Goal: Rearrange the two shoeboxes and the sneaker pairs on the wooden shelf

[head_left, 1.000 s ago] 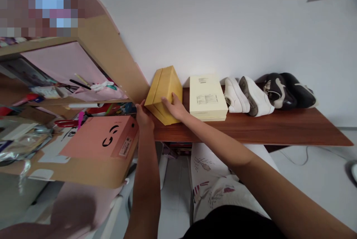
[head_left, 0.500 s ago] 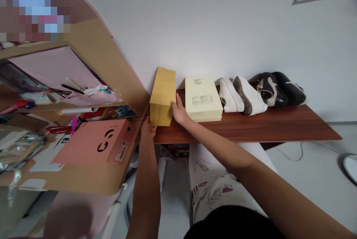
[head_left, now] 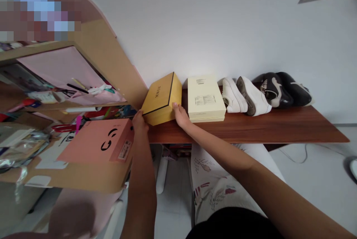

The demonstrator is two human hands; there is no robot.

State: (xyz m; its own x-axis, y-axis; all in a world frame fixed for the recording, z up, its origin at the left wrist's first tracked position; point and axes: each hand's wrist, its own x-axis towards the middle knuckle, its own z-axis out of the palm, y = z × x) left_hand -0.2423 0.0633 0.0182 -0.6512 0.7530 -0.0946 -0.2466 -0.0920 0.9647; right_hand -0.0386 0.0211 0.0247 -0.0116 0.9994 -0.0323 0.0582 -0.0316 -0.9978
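A yellow shoe box (head_left: 159, 99) with a dark seam and lettering on its lid lies on the brown shelf (head_left: 251, 127), lid up and tilted toward the left. My left hand (head_left: 138, 121) grips its near left corner. My right hand (head_left: 180, 114) grips its near right corner, between the yellow box and a cream box (head_left: 205, 97) that lies flat just to the right. Both hands have their fingers pressed on the yellow box.
A pink box (head_left: 102, 140) with black marks lies on a cardboard surface at the left. White sneakers (head_left: 245, 96) and black sneakers (head_left: 284, 89) stand along the wall on the shelf. A cluttered pink shelving unit (head_left: 64, 79) fills the left side.
The yellow box has been turned over from standing on its side to lying with its lettered lid up. Both hands stayed on it and shifted to its near corners.
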